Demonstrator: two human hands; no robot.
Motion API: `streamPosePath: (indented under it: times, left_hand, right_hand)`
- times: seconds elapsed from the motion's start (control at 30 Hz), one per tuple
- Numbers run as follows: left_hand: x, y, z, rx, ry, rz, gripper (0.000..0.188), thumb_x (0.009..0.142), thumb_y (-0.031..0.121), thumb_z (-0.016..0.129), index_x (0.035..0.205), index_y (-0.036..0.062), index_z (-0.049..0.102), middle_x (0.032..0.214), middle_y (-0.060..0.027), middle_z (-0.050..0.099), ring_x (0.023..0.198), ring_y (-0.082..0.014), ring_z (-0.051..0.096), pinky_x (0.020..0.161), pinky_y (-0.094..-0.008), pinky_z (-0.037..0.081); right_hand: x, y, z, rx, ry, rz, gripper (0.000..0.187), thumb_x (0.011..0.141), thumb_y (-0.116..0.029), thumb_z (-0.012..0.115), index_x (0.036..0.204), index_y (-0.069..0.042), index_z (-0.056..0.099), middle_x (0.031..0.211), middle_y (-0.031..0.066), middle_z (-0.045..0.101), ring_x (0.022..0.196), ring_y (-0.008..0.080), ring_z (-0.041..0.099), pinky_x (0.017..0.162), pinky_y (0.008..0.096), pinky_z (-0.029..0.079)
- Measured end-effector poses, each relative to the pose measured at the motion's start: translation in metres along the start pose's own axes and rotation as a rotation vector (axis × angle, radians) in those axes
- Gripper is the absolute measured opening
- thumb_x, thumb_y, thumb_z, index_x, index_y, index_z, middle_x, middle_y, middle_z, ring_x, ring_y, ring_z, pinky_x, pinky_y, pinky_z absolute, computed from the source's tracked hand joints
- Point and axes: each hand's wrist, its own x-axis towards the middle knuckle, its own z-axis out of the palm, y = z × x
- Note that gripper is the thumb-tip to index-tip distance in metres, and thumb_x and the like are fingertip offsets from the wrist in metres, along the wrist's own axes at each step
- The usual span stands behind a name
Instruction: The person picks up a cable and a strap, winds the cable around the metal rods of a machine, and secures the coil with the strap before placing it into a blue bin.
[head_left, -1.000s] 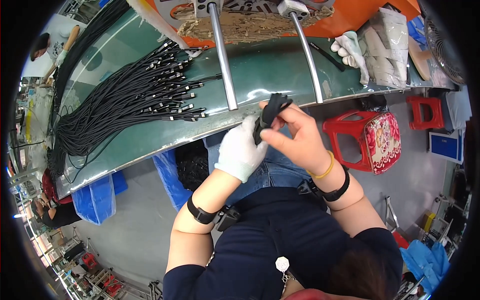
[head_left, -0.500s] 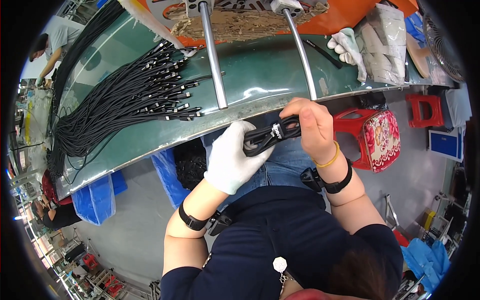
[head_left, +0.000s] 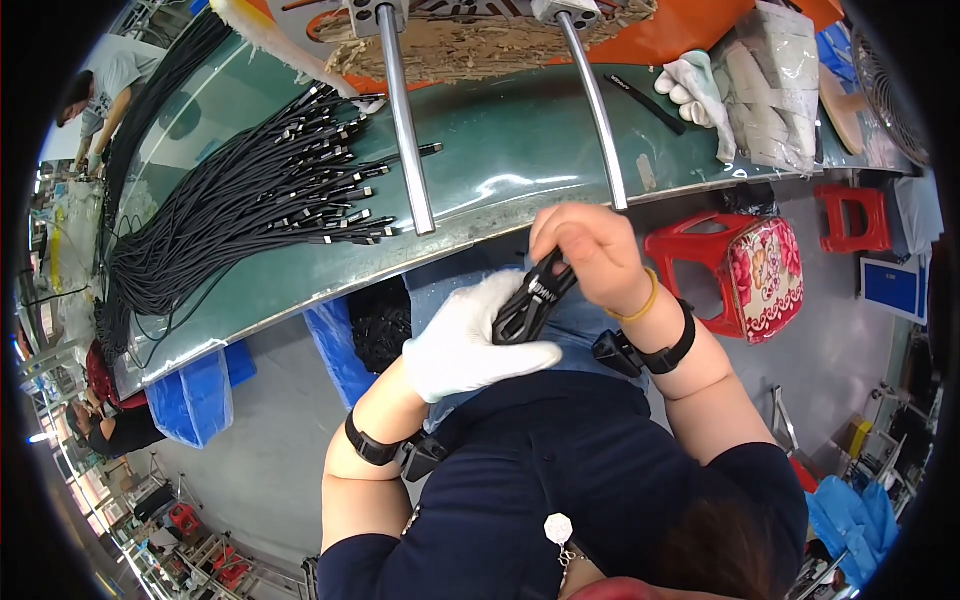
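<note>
A coiled black cable (head_left: 518, 322) is between my two hands, over my lap just off the near edge of the green table. A black strap (head_left: 543, 289) with white print wraps across the coil. My left hand (head_left: 460, 345), in a white glove, cradles the coil's lower side, its thumb stretched out to the right. With bare fingers my right hand (head_left: 597, 255) is closed on the upper end of the coil beside the strap; its fingertips are partly hidden. The coil stands tilted, its upper end toward the right.
Many black cables (head_left: 220, 195) with metal plugs lie on the green table (head_left: 480, 130) at left. Two metal rods (head_left: 405, 130) reach over the table. A loose black strap (head_left: 645, 103), a white glove (head_left: 690, 90) and a wrapped package (head_left: 770, 90) lie at right. Red stools (head_left: 690, 250) stand below.
The coil has turned from nearly level to steeply tilted and moved slightly lower. My left thumb has swung off the coil. My right hand has shifted a little left.
</note>
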Motion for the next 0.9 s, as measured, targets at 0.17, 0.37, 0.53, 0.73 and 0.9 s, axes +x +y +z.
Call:
streamPosePath:
  times: [0.17, 0.37, 0.53, 0.73, 0.9]
  left_hand:
    - [-0.006, 0.003, 0.006, -0.887, 0.077, -0.153, 0.044, 0.069, 0.012, 0.070, 0.107, -0.0020, 0.054, 0.081, -0.0077, 0.059, 0.056, -0.0078, 0.050, 0.052, -0.0217, 0.042]
    - [-0.006, 0.001, 0.011, -0.395, 0.332, -0.094, 0.040, 0.073, 0.008, 0.065, 0.109, -0.0043, 0.052, 0.077, -0.0065, 0.057, 0.056, -0.0075, 0.050, 0.050, -0.0189, 0.040]
    - [-0.006, 0.009, 0.007, -0.498, 0.247, -0.266, 0.035, 0.075, 0.010, 0.064, 0.105, -0.0047, 0.053, 0.065, -0.0047, 0.055, 0.047, -0.0054, 0.045, 0.042, -0.0180, 0.035]
    - [-0.004, 0.025, -0.008, -0.661, 0.119, -0.407, 0.027, 0.078, 0.013, 0.062, 0.101, -0.0005, 0.056, 0.062, -0.0001, 0.054, 0.055, -0.0034, 0.046, 0.050, -0.0177, 0.036]
    - [-0.006, 0.024, 0.001, -0.618, 0.194, -0.367, 0.023, 0.079, 0.013, 0.062, 0.096, -0.0013, 0.055, 0.062, 0.0004, 0.052, 0.049, -0.0027, 0.042, 0.045, -0.0180, 0.033]
  right_hand:
    - [-0.002, 0.001, -0.007, 0.111, 0.161, 0.084, 0.032, 0.095, -0.022, 0.038, 0.081, 0.002, 0.054, 0.076, 0.0107, 0.056, 0.059, 0.0079, 0.045, 0.052, 0.0188, 0.036]
    - [-0.002, -0.003, -0.001, 0.046, 0.208, 0.105, 0.031, 0.095, -0.021, 0.038, 0.082, 0.002, 0.053, 0.076, 0.0109, 0.055, 0.059, 0.0078, 0.043, 0.052, 0.0186, 0.034]
    - [-0.002, -0.003, -0.004, 0.052, 0.143, 0.069, 0.029, 0.094, -0.021, 0.040, 0.082, 0.002, 0.053, 0.074, 0.0102, 0.053, 0.058, 0.0081, 0.040, 0.052, 0.0194, 0.033]
    - [0.000, -0.003, -0.004, 0.062, 0.076, -0.047, 0.026, 0.093, -0.020, 0.043, 0.081, 0.002, 0.052, 0.074, 0.0096, 0.052, 0.058, 0.0085, 0.039, 0.053, 0.0205, 0.033]
    - [0.004, -0.007, -0.010, 0.038, -0.041, -0.074, 0.021, 0.091, -0.015, 0.045, 0.082, 0.002, 0.051, 0.074, 0.0097, 0.052, 0.058, 0.0097, 0.040, 0.053, 0.0218, 0.034]
